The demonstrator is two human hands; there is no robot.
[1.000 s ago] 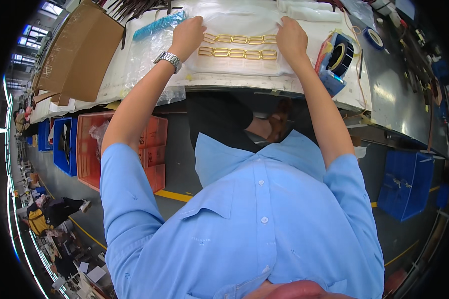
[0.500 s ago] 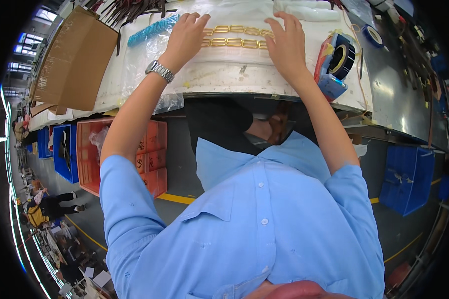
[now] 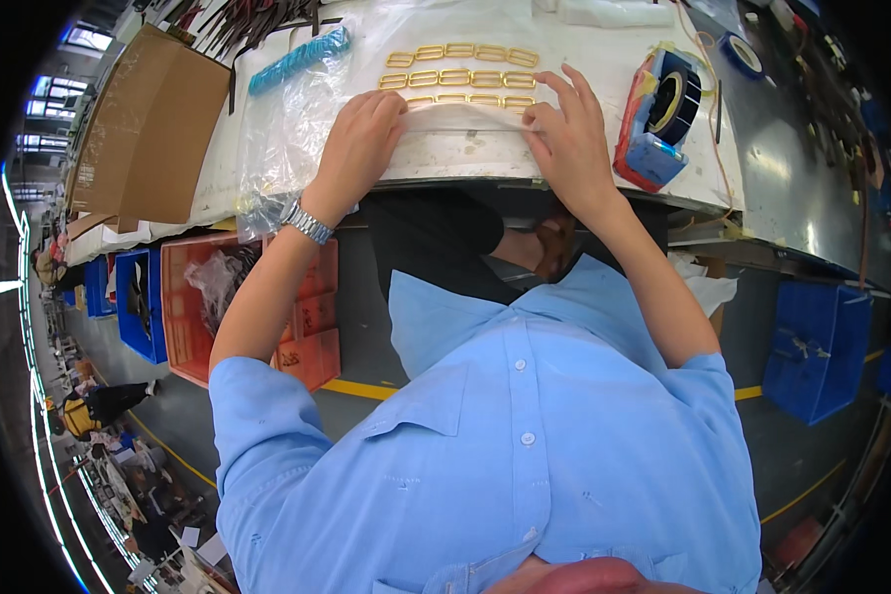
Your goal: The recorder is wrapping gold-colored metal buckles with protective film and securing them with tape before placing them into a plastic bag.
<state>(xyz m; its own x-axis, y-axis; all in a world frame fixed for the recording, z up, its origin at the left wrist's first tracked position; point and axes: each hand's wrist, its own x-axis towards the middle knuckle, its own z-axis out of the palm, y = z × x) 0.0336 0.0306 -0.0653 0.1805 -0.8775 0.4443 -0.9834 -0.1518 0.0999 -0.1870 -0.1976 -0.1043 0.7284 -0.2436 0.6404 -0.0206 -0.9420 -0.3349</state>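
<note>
Gold rectangular slide buckles point(image 3: 455, 78) lie in three rows across a white sheet point(image 3: 470, 117) on the table. The row nearest me is partly hidden behind the sheet's raised near edge. My left hand point(image 3: 364, 139), with a metal watch on its wrist, has its fingers closed on that edge at the left end. At the other end my right hand point(image 3: 572, 139) pinches the edge between thumb and fingers, its other fingers raised beside the buckles.
A blue and red tape dispenser point(image 3: 653, 124) stands right of my right hand. To the left lie clear plastic film point(image 3: 277, 148), a turquoise wrapped roll point(image 3: 299, 61) and a cardboard box point(image 3: 148, 124). Red crates point(image 3: 193, 307) and a blue bin point(image 3: 817, 351) stand below table level.
Both hands have come nearer to me, from the ends of the buckle rows to the sheet's near edge, now lifted. A third row of buckles shows now.
</note>
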